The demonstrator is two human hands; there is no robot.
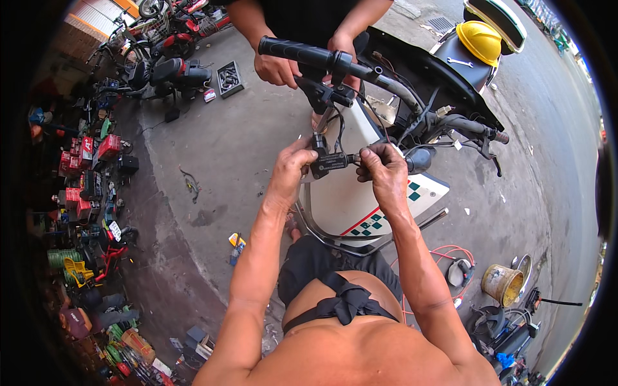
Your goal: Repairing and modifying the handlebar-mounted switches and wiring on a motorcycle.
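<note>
A black brake master cylinder (pixel 331 161) with a printed cap is held between my two hands, in front of the motorbike's white front panel (pixel 341 199). My left hand (pixel 293 168) is closed on its left end, the thumb on top. At its right end my right hand (pixel 386 168) pinches the fitting with dark, greasy fingers. Above my hands runs the bare handlebar (pixel 393 85) with a black rubber grip (pixel 296 51) and loose cables. A co-worker opposite has one hand (pixel 277 69) under that grip and the other hand (pixel 343 48) behind the bar.
A yellow hard hat (pixel 479 42) and a wrench (pixel 459 62) lie on the bike's far right. An open parts tray (pixel 230 78) sits on the ground far left. Red cable (pixel 444 249) and a stained bucket (pixel 502 285) are at right. Boxes (pixel 109 147) and parked motorbikes (pixel 170 72) line the left.
</note>
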